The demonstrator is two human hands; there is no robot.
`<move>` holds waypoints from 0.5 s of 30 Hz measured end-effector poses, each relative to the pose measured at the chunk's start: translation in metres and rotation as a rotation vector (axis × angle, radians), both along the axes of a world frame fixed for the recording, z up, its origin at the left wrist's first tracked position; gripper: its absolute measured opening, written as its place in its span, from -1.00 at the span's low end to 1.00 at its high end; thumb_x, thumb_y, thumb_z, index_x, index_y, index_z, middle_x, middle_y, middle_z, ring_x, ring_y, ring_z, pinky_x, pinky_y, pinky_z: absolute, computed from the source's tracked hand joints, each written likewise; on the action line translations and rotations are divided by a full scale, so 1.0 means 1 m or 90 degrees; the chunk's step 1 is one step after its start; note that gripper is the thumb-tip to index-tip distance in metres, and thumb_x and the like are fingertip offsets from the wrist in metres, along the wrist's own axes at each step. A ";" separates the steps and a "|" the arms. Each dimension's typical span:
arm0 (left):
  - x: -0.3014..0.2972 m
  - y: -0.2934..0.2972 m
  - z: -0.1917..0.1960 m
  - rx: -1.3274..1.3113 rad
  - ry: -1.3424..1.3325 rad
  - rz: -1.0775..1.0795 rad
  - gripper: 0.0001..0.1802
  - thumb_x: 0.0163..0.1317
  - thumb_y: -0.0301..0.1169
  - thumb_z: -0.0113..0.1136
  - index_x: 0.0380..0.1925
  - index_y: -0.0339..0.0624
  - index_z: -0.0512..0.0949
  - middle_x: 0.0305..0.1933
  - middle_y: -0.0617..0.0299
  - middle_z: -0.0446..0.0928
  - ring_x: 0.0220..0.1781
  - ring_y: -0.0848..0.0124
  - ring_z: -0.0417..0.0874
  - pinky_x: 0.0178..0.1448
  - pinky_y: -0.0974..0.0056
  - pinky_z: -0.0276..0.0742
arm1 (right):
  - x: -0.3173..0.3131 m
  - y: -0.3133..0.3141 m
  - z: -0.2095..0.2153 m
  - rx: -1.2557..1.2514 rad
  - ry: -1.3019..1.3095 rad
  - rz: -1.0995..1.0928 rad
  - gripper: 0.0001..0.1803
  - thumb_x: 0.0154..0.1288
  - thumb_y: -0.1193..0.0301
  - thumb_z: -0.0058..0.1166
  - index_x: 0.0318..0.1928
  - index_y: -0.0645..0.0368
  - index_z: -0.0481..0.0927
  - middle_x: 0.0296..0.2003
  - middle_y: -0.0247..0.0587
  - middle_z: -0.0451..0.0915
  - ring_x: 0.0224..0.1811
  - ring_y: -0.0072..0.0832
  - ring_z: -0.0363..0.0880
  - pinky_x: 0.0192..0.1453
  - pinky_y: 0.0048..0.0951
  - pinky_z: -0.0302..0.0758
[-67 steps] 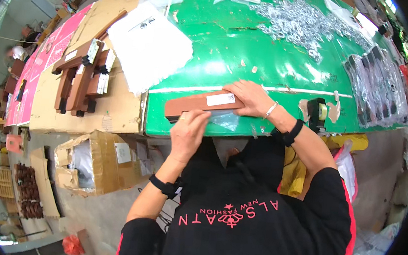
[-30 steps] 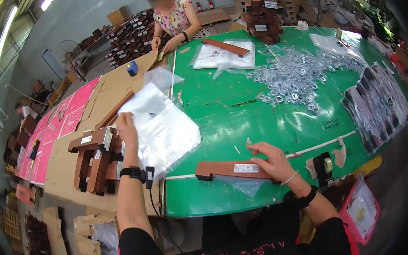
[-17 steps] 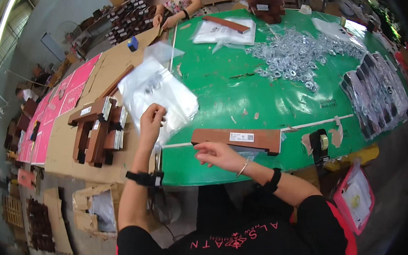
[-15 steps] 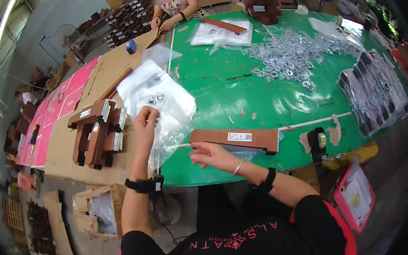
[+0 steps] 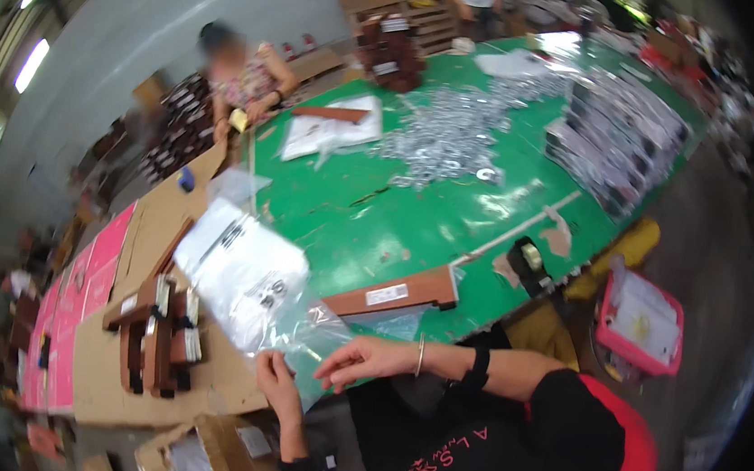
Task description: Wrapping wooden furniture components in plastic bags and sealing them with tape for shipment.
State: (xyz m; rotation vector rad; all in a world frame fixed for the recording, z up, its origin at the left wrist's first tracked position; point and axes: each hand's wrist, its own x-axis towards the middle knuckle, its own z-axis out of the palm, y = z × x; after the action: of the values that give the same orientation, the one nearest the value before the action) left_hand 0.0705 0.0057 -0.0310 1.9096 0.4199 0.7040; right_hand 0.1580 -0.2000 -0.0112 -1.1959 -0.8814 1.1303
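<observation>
My left hand (image 5: 281,387) is closed in a pinch at the near edge of a clear plastic bag (image 5: 317,334), by the table's front edge. This bag overlaps the lower end of a stack of printed white plastic bags (image 5: 243,254). My right hand (image 5: 368,360) hovers just right of it, fingers stretched loosely leftward with nothing visible in them; whether they touch the film I cannot tell. Beyond my right hand lies a long reddish-brown wooden piece (image 5: 390,293) with a white label, resting partly on clear film.
Labelled brown wooden pieces (image 5: 158,342) are piled on cardboard at left. Metal rings (image 5: 450,134) lie heaped farther back, beside wrapped brown pieces (image 5: 618,136). A tape dispenser (image 5: 530,264) sits at the right edge; a pink basket (image 5: 641,324) stands below. A co-worker (image 5: 246,82) is at the far left.
My left hand has come down from the bag stack toward the table's front edge, with clear film drawn along. My right hand stays near the wooden piece's front. The view has shifted and tilted.
</observation>
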 end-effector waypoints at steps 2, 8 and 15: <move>-0.009 0.013 -0.018 0.039 -0.011 0.010 -0.76 0.49 -0.37 -0.02 -0.38 -0.24 0.40 -0.50 0.30 0.32 -0.49 0.53 0.31 -0.43 0.37 0.25 | 0.009 -0.020 0.045 0.158 0.078 -0.044 -0.68 0.50 0.30 0.06 0.06 0.29 0.61 -0.08 -0.27 0.70 -0.04 -0.57 0.66 0.09 -0.51 0.54; -0.002 0.005 -0.010 0.017 0.032 0.023 -0.74 0.51 -0.36 -0.03 -0.02 -0.30 0.52 -0.23 0.18 0.51 -0.27 0.43 0.49 -0.18 0.33 0.45 | 0.037 -0.071 0.051 0.190 -0.094 -0.163 -0.70 0.56 0.27 -0.04 -0.19 0.23 0.63 -0.26 -0.34 0.65 -0.19 -0.53 0.61 0.05 -0.49 0.52; 0.005 -0.011 0.028 -0.006 -0.147 -0.019 -0.30 0.56 -0.02 -0.26 0.51 -0.24 0.05 0.56 -0.04 0.13 0.56 0.16 0.17 0.60 0.06 -0.04 | 0.047 -0.126 0.159 0.477 0.022 -0.174 -0.26 0.53 0.26 -0.05 0.56 0.07 -0.05 0.43 -0.11 0.25 0.38 -0.20 0.38 0.43 -0.23 0.33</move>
State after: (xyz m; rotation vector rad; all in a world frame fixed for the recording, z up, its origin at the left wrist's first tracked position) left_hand 0.0759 -0.0053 -0.0030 1.7965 0.2476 0.8898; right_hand 0.2046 -0.3259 0.1483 -0.6415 -0.9590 0.5120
